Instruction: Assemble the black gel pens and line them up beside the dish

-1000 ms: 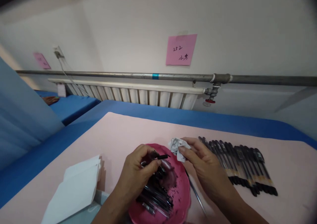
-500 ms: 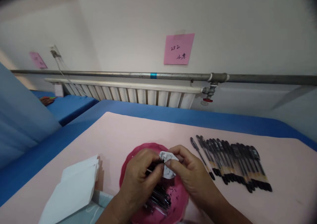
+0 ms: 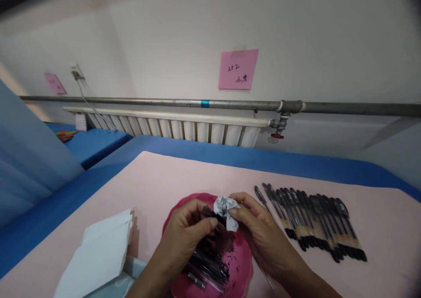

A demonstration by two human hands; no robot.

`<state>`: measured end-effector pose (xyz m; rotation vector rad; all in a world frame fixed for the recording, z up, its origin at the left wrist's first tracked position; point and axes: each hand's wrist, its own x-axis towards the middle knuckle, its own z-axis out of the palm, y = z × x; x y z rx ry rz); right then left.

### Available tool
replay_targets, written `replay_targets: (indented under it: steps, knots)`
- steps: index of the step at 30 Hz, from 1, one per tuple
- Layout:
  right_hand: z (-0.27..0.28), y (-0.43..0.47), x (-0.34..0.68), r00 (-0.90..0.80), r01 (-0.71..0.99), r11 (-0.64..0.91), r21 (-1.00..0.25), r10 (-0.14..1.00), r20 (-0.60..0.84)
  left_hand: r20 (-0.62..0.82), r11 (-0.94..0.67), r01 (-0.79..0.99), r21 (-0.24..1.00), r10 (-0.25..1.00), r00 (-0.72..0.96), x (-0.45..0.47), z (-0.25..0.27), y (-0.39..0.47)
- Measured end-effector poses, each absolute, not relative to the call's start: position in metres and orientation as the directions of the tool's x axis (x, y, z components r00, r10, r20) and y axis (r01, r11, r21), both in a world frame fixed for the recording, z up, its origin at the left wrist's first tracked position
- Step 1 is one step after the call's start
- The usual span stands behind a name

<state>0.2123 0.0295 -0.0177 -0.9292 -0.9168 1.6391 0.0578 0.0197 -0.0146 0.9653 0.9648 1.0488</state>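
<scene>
Over a pink bowl (image 3: 245,269), both my hands work close together. My left hand (image 3: 187,225) pinches a slim black piece (image 3: 210,211), perhaps a pen part; its exact kind is unclear. A crumpled white tissue (image 3: 226,208) smudged with black is in my right hand (image 3: 258,219), between thumb and fingers, against the end of that black piece. Black and clear pen parts (image 3: 210,263) lie in the bowl, with dark crumbs and stains on its inside. Right of my right hand, several black pens (image 3: 312,219) lie side by side in a row.
White folded paper (image 3: 95,249) lies at the left over a pale blue cloth or mask (image 3: 131,269). A pink sheet (image 3: 171,175) covers the blue table (image 3: 230,153). Behind stand a radiator (image 3: 184,129) and a pipe with a red valve (image 3: 277,136). Another person's hand (image 3: 66,136) shows far left.
The tissue has become more bunched up in my right hand. My left hand's fingers have shifted slightly on the black piece. The whole view has dropped a little.
</scene>
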Motion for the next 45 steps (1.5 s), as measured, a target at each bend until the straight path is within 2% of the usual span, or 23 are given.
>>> replay_targets:
  steps: [5,11,14,17,20,24,28,34,38,42,45]
  knots:
    - [-0.016,0.026,0.21,-0.266,-0.408,-0.248,-0.878,0.953,-0.145,-0.124,0.164,-0.27,0.949,0.979,0.16,0.06,-0.02,0.023]
    - [-0.022,0.026,0.205,-0.194,-0.434,-0.176,-0.884,0.976,-0.099,-0.181,0.214,-0.188,0.959,0.967,0.179,0.065,-0.025,0.022]
    - [-0.025,0.025,0.203,-0.127,-0.393,-0.139,-0.909,0.987,-0.096,-0.228,0.286,-0.276,0.918,0.947,0.226,0.067,-0.025,0.021]
    - [-0.026,0.025,0.203,-0.139,-0.369,-0.138,-0.919,0.986,-0.093,-0.239,0.331,-0.403,0.853,0.935,0.262,0.067,-0.024,0.021]
    - [-0.024,0.026,0.205,-0.14,-0.427,-0.142,-0.893,0.986,-0.09,-0.24,0.37,-0.498,0.784,0.921,0.306,0.064,-0.022,0.021]
    - [-0.019,0.028,0.209,-0.091,-0.499,-0.109,-0.86,0.993,-0.073,-0.251,0.43,-0.539,0.724,0.892,0.376,0.061,-0.022,0.022]
    - [-0.015,0.024,0.208,-0.11,-0.376,-0.054,-0.925,0.994,-0.013,-0.252,0.456,-0.542,0.706,0.877,0.409,0.061,-0.023,0.021]
    - [-0.015,0.019,0.208,-0.206,-0.22,-0.005,-0.976,0.978,0.042,-0.25,0.483,-0.45,0.751,0.839,0.484,0.057,-0.022,0.021]
    - [-0.014,0.017,0.205,-0.153,-0.207,0.008,-0.978,0.987,0.04,-0.303,0.544,-0.414,0.73,0.801,0.517,0.055,-0.021,0.022]
    - [-0.016,0.021,0.204,-0.068,-0.304,-0.052,-0.951,0.997,-0.033,-0.332,0.553,-0.353,0.755,0.786,0.521,0.051,-0.017,0.024]
    - [-0.017,0.03,0.211,0.024,-0.412,-0.012,-0.911,0.999,-0.024,-0.384,0.502,-0.184,0.845,0.809,0.445,0.038,-0.013,0.026]
